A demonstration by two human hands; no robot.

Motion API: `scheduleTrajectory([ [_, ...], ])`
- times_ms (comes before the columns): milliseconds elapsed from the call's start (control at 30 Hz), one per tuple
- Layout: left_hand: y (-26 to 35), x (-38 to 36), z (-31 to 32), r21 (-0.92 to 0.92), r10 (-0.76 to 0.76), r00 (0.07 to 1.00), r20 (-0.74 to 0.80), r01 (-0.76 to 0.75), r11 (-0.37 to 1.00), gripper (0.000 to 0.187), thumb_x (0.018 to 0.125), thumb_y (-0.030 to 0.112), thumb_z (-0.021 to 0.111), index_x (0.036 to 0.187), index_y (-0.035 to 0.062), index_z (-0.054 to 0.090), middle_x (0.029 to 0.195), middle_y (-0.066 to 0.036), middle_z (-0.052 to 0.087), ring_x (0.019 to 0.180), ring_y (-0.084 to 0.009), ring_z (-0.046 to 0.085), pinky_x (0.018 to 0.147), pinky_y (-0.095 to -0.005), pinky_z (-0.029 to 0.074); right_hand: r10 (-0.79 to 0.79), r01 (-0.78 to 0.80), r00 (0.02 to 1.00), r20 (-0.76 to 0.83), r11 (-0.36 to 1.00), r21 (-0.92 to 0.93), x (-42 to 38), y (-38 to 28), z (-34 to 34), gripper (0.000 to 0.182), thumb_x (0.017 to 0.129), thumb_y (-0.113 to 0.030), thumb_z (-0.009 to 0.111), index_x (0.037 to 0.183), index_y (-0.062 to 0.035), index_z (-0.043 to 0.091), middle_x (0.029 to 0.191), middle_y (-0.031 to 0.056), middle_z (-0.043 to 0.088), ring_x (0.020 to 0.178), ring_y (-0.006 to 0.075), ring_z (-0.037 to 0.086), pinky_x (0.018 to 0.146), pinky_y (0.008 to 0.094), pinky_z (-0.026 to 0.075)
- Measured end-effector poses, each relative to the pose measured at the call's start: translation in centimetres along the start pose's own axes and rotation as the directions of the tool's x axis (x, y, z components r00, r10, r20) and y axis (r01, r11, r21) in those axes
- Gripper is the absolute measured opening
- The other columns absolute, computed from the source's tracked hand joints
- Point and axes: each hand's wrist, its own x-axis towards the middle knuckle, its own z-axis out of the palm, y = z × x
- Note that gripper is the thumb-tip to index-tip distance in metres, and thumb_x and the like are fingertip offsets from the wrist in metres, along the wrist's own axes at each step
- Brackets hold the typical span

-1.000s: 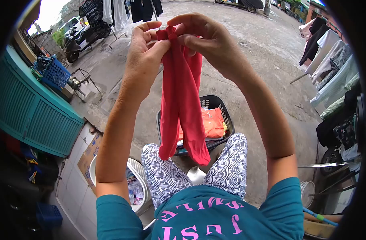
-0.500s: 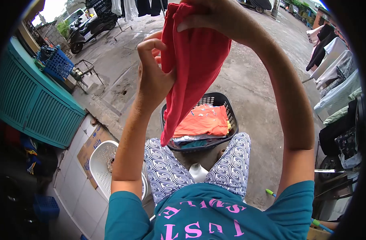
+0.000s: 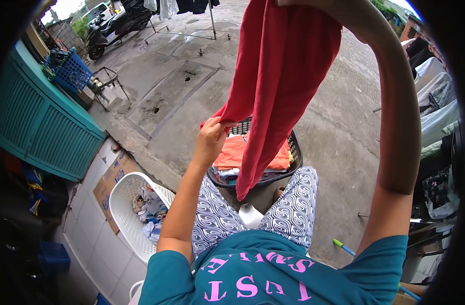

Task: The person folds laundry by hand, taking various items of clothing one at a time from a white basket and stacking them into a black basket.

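A red garment (image 3: 288, 71) hangs stretched out in front of me, its upper end cut off by the top of the view. My left hand (image 3: 212, 136) pinches one of its lower corners out to the side. High up, my right hand (image 3: 326, 6) grips the upper part; its fingers are mostly out of view or behind cloth. The other lower end of the garment dangles between my knees, in front of a dark perforated basket (image 3: 296, 152). In that basket lies a stack of folded clothes topped by an orange piece (image 3: 230, 154).
To my left a white basket (image 3: 121, 203) holds crumpled clothes (image 3: 153, 208). A teal louvered cabinet (image 3: 49, 122) and a blue basket (image 3: 75, 71) stand farther left. Laundry (image 3: 430, 96) hangs at the right. A green-and-blue stick (image 3: 344, 247) lies near my right side.
My left hand has dropped from the garment's upper side to its lower corner and pulled it outward. My right hand has lifted and shifted right, spreading the garment wider.
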Motion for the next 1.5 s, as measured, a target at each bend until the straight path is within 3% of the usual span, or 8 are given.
scheduleTrajectory([
  [133, 0.0, -2.0, 0.0, -0.246, -0.258, 0.948, 0.188, 0.300, 0.922, 0.024, 0.070, -0.009, 0.051, 0.086, 0.0053, 0.062, 0.099, -0.010, 0.057, 0.090, -0.0270, 0.056, 0.077, -0.0317, 0.045, 0.070, -0.072, 0.997, -0.017, 0.992, -0.109, 0.2, 0.0, -0.1, 0.023, 0.078, -0.024, 0.065, 0.090, -0.0049, 0.064, 0.082, 0.0038, 0.063, 0.077, 0.0113, 0.057, 0.074, 0.0275, 0.045],
  [400, -0.1, -6.2, 0.1, -0.540, -0.189, 0.903, 0.385, 0.386, 0.748, 0.026, 0.077, 0.020, 0.053, 0.087, -0.0026, 0.057, 0.102, -0.013, 0.055, 0.096, -0.0273, 0.050, 0.087, -0.0334, 0.037, 0.128, -0.132, 0.991, -0.035, 0.979, -0.158, 1.7, 0.6, -0.3, 0.024, 0.079, -0.024, 0.063, 0.093, -0.0050, 0.063, 0.084, 0.0041, 0.063, 0.080, 0.0122, 0.057, 0.075, 0.0278, 0.045],
  [633, -0.3, -8.5, -0.2, -0.445, -0.183, 0.898, 0.401, 0.365, 0.818, 0.024, 0.070, 0.002, 0.061, 0.092, -0.0021, 0.055, 0.090, -0.007, 0.055, 0.085, -0.0167, 0.053, 0.076, -0.0291, 0.042, 0.297, -0.296, 0.955, -0.008, 0.954, 0.041, -0.2, 2.5, -2.0, 0.027, 0.078, -0.027, 0.064, 0.094, -0.0050, 0.062, 0.085, 0.0039, 0.062, 0.079, 0.0132, 0.056, 0.073, 0.0287, 0.045],
  [733, -3.3, -9.1, -0.5, -0.633, -0.487, 0.761, 0.428, 0.637, 0.440, 0.021, 0.077, -0.006, 0.053, 0.096, 0.0029, 0.052, 0.081, 0.001, 0.052, 0.077, -0.0055, 0.048, 0.072, -0.0195, 0.040, 0.482, -0.482, 0.876, 0.021, 0.876, 0.025, -4.3, 11.0, -3.4, 0.027, 0.078, -0.016, 0.061, 0.104, -0.0119, 0.059, 0.093, 0.0035, 0.059, 0.090, 0.0122, 0.055, 0.080, 0.0280, 0.044],
  [967, -10.3, -3.6, -1.9, 0.021, -0.436, 0.883, 0.177, 0.439, 0.898, 0.026, 0.067, -0.004, 0.056, 0.091, 0.0055, 0.052, 0.084, -0.006, 0.056, 0.075, -0.0187, 0.057, 0.068, -0.0294, 0.046, 0.493, -0.482, 0.869, -0.043, 0.823, -0.300, -14.8, 22.1, 3.5, 0.022, 0.075, -0.002, 0.054, 0.096, -0.0056, 0.051, 0.085, 0.0060, 0.059, 0.079, 0.0126, 0.056, 0.069, 0.0278, 0.046],
  [1233, -11.0, -8.7, 6.1, 0.450, -0.210, 0.928, 0.307, 0.053, 0.892, 0.025, 0.063, -0.001, 0.055, 0.087, 0.0078, 0.054, 0.087, -0.008, 0.052, 0.087, -0.0270, 0.052, 0.071, -0.0380, 0.043, 0.655, -0.618, 0.726, -0.212, 0.755, 0.217, -32.7, 30.6, 15.7, 0.022, 0.073, 0.006, 0.044, 0.091, -0.0031, 0.053, 0.101, 0.0056, 0.053, 0.078, 0.0119, 0.055, 0.061, 0.0242, 0.048],
  [1367, -12.6, -17.9, 11.0, 0.407, -0.490, 0.669, 0.559, 0.293, 0.865, 0.049, 0.064, -0.002, 0.056, 0.111, 0.0093, 0.049, 0.125, -0.017, 0.040, 0.115, -0.0328, 0.040, 0.087, -0.0439, 0.040, 0.992, -0.573, 0.124, 0.032, 0.046, 0.818, -40.9, 32.0, 22.8, 0.014, 0.072, -0.004, 0.057, 0.086, -0.0021, 0.055, 0.094, 0.0055, 0.056, 0.080, 0.0133, 0.053, 0.071, 0.0264, 0.046],
  [1500, -12.4, -17.6, 11.6, 0.401, -0.560, 0.663, 0.496, 0.397, 0.825, 0.049, 0.064, -0.002, 0.055, 0.111, 0.0058, 0.048, 0.126, -0.020, 0.038, 0.116, -0.0356, 0.039, 0.092, -0.0435, 0.037, 0.992, -0.665, 0.015, -0.129, 0.106, 0.739, -43.5, 33.8, 26.8, 0.016, 0.074, -0.003, 0.056, 0.090, -0.0027, 0.055, 0.095, 0.0052, 0.056, 0.083, 0.0124, 0.054, 0.072, 0.0243, 0.045],
])
